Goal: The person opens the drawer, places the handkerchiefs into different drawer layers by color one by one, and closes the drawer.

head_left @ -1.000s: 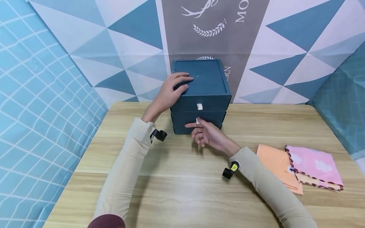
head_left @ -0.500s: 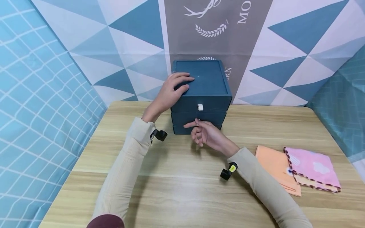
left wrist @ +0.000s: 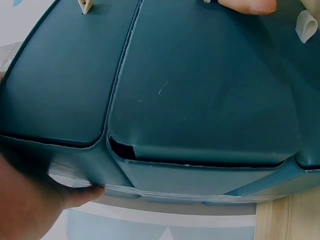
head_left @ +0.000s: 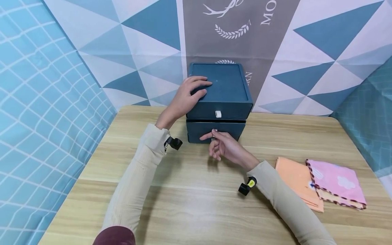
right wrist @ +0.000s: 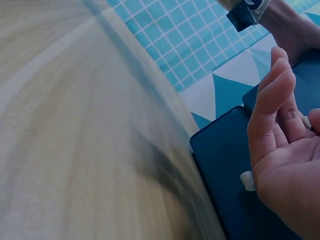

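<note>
Head camera looking forward, down over table [head_left: 196,207]; left wrist camera [head_left: 175,144] facing drawers [head_left: 200,110] close up; right wrist camera [head_left: 244,189] tilting, sharing drawers.

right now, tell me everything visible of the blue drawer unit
The drawer unit is dark blue, boxy and plastic-looking, with a rimmed flat top and three drawers bearing white pull tabs. It stands upright at the back of the wooden table. The middle drawer sits slightly out; the top one looks shut. The left hand rests on the unit's top left edge, and the right hand pinches the middle drawer's tab.
</note>
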Motion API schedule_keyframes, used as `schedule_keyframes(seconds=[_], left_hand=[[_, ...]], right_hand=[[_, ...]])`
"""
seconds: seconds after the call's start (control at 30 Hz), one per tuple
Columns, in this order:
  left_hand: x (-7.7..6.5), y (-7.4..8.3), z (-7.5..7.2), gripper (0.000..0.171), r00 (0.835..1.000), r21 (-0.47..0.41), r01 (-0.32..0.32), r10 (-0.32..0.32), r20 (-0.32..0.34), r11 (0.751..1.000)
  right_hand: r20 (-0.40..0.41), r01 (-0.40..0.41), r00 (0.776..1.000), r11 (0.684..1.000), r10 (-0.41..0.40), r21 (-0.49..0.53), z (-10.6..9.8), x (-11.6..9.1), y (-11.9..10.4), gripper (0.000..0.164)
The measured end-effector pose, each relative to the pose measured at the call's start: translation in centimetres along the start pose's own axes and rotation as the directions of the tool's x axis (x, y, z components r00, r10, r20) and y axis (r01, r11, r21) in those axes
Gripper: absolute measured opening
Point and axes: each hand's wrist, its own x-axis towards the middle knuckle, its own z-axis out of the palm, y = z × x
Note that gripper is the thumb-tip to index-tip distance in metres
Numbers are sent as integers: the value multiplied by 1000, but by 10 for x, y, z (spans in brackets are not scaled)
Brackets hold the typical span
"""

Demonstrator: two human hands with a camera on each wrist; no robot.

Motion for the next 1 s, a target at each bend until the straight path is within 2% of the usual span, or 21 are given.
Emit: schedule_keyframes(seconds=[0.2,0.5,1.0], left_hand=[[2,1,1,37,1000,-5,-2,2,4,1000],[2,4,4,37,1000,-23,-7,7,0,1000],[0,2,1,36,1000,-24,17,-18,-13,1000]], right_hand=[[6,4,1000,1000,-4,-16,1,-4,2,58],[0,11,1000,994,-11,-106,0,-12,4,61],[28,-9,1000,998,11,-61,7,-18,9,59]])
